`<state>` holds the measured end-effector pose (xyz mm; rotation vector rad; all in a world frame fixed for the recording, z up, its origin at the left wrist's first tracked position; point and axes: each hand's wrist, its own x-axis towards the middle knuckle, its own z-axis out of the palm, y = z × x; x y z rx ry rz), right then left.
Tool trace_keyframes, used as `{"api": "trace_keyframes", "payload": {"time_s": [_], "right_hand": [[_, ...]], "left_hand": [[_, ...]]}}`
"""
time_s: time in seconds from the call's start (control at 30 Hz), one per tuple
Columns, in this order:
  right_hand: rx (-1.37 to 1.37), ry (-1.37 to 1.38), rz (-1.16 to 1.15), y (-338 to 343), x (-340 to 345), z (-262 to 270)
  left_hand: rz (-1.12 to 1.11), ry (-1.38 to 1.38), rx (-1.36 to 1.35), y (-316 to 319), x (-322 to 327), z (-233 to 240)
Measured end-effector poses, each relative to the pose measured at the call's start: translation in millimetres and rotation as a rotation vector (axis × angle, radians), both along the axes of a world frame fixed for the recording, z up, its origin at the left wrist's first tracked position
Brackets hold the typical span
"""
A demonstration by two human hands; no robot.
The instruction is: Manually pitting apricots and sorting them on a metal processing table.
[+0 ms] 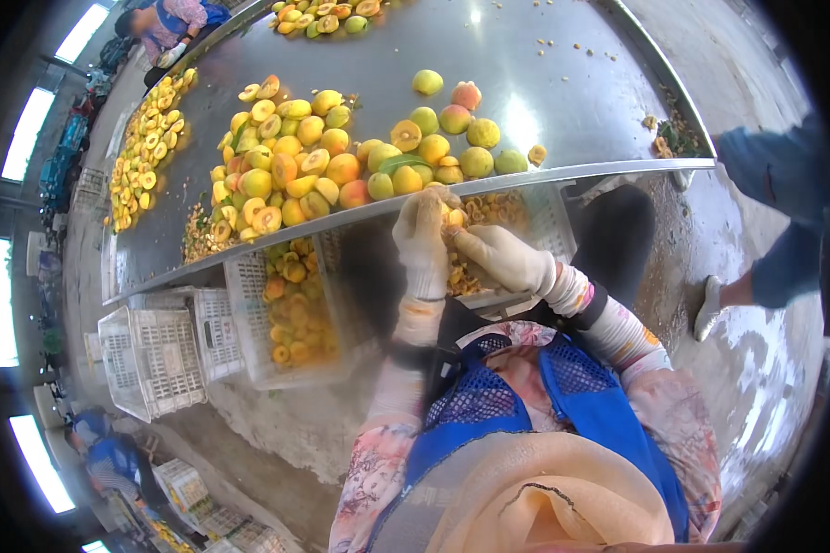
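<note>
My left hand [420,225], in a pale work glove, holds a yellow-orange stone fruit [452,217] just beyond the near edge of the metal table. My right hand [501,257], also gloved, meets it from the right with fingers at the fruit; whether it holds a tool is hidden. On the tabletop beyond lies a heap of whole and halved yellow fruit [287,169], apparently apricots or plums, with a green leaf [401,162] on it. Below my hands, a plastic crate holds fruit pieces [465,280].
The metal table [360,76] has a raised rim [526,177]. Cut halves [149,148] lie at its left. Plastic crates [153,356] and a crate of fruit [249,314] stand below. A co-worker [173,27] sits at the far left; another person's legs [768,221] are at the right.
</note>
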<state>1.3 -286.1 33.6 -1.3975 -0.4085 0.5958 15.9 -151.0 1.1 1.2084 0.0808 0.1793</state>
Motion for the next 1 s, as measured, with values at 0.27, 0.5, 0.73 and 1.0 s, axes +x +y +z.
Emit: {"api": "trace_keyframes", "payload": {"time_s": [0.27,0.5,0.73,1.0], "right_hand": [[0.758,1.047,0.638,-26.8,0.8,-63.8],[-1.278,-0.327,0.259,-70.5,-2.1,-143.5],[-0.822,-0.564,0.045,-31.8,-13.5,-89.3],[-0.69,-0.768,-0.19,-38.9,-24.1,-109.6]], "left_hand": [[0.007,-0.152,0.284,-4.1,-6.9,17.1],[0.45,0.188,1.595,172.4,-20.5,17.1],[-0.011,0.134,1.9,72.4,69.3,-6.4],[-0.114,0.141,1.005,70.3,81.6,-13.4]]}}
